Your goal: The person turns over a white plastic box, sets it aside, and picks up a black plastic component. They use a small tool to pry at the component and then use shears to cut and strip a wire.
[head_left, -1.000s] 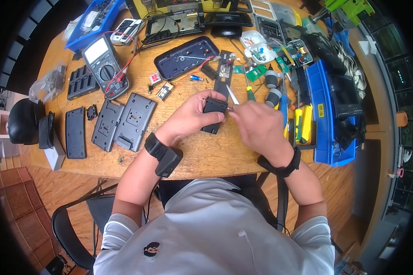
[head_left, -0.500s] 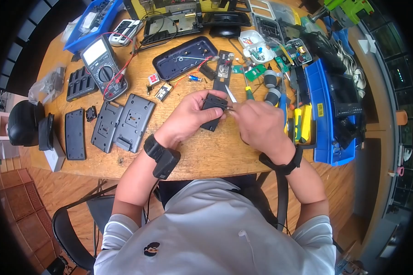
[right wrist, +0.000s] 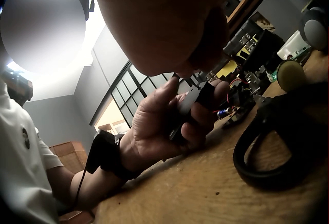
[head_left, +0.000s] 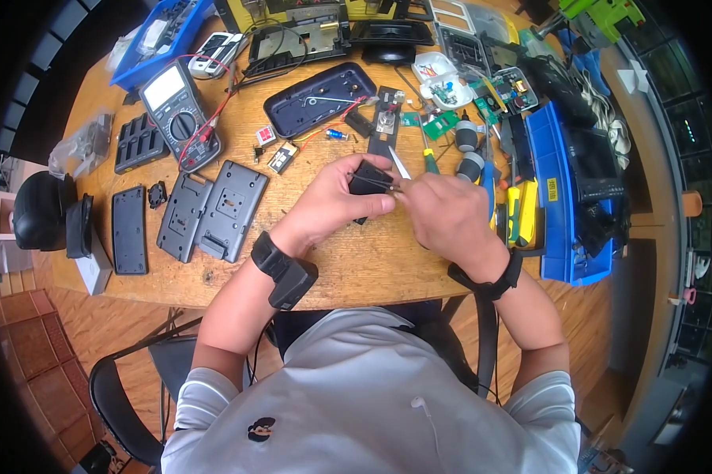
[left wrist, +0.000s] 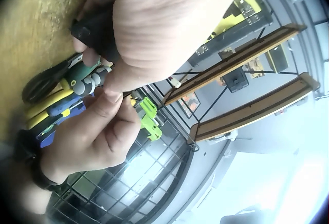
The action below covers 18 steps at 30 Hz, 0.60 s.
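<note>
My left hand (head_left: 336, 193) grips a small black plastic case (head_left: 365, 180), thumb along its near side and fingers behind it; in the right wrist view the case (right wrist: 193, 103) stands tilted above the table. At the case's right edge, my right hand (head_left: 450, 213) pinches a thin dark tool (head_left: 393, 188) between thumb and forefinger. Its slim prongs reach left over the case, and its kind cannot be told. Scissors lie beyond the hands, with their pale blade (head_left: 399, 163) showing in the head view and a black handle (right wrist: 239, 157) in the right wrist view.
A multimeter (head_left: 180, 118) with red leads and grey plastic plates (head_left: 233, 205) lie to the left. Behind the hands are a dark shell (head_left: 320, 99) and green circuit boards (head_left: 440, 125). Screwdrivers, yellow-handled tools (head_left: 522, 213) and a blue bin (head_left: 557, 237) stand at right.
The black case has tilted in my left hand, and the left thumb has shifted a little lower. The thin tool's prongs again lie over the case. My right hand has barely moved.
</note>
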Tool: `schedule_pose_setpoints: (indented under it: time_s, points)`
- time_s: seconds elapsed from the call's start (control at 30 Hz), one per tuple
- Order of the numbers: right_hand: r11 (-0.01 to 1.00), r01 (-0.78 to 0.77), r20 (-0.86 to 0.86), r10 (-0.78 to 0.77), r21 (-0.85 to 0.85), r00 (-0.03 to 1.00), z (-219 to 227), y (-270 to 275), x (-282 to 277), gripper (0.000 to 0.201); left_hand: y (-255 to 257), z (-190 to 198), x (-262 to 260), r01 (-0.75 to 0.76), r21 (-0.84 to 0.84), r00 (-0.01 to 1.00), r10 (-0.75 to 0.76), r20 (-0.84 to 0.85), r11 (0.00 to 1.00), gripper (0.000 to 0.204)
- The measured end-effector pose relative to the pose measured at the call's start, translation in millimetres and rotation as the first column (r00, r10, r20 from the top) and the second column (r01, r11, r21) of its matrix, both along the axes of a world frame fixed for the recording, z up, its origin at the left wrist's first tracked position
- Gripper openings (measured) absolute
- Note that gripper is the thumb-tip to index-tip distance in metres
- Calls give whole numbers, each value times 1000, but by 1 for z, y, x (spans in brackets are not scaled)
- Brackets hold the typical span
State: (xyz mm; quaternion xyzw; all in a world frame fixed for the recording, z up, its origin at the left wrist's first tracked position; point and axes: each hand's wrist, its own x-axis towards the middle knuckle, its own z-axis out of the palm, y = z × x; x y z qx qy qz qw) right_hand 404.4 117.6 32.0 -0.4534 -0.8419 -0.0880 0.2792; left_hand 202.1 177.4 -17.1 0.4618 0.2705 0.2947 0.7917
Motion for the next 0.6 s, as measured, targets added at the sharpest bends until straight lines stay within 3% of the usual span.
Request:
schedule_pose_setpoints:
  time_s: [0.2, 0.4, 0.5, 0.57, 0.6]
  points:
    - [998, -45, 45, 47, -44, 998, 7, -2, 4, 9, 0, 3, -2, 12, -9, 1000, -12, -13, 1000, 72]
    - [989, -128, 116, 137, -79, 984, 6, -1, 15, 13, 1, 7, -4, 110, 92, 979, -92, -182, 990, 81]
    - [976, -182, 135, 197, -118, 971, 17, -1, 20, 14, 1, 9, -7, 207, 97, 971, -192, -139, 974, 90]
    - [971, -201, 131, 218, -128, 967, 15, 1, 27, 14, -1, 7, -8, 195, 127, 978, -203, 49, 972, 69]
    - [966, -220, 126, 237, -137, 963, 14, 2, 29, 15, 0, 5, -9, 196, 127, 978, -203, 49, 972, 69]
